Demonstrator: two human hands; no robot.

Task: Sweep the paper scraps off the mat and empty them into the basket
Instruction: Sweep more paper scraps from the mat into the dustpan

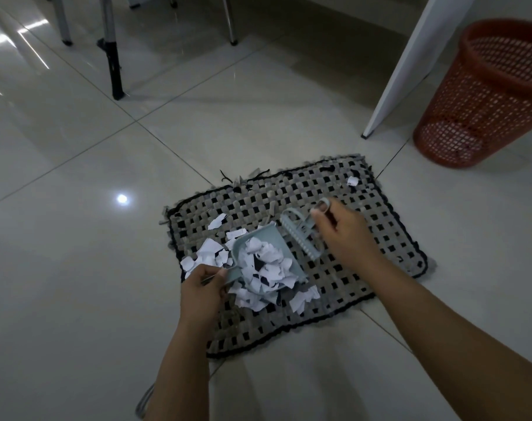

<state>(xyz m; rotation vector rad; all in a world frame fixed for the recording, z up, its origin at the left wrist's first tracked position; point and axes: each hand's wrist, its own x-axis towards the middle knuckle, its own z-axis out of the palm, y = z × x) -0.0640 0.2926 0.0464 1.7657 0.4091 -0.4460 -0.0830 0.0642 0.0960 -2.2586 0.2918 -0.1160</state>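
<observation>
My left hand (202, 285) is curled into a closed grip, knuckles up, with my bare left forearm (179, 360) running straight back toward me at the lower edge of view. My right hand (342, 233) reaches further forward, fingers bent and pinched closed, thumb and index finger at the top. My right forearm (441, 323) stretches in diagonally from the lower right, also bare, wrist slightly flexed.
</observation>
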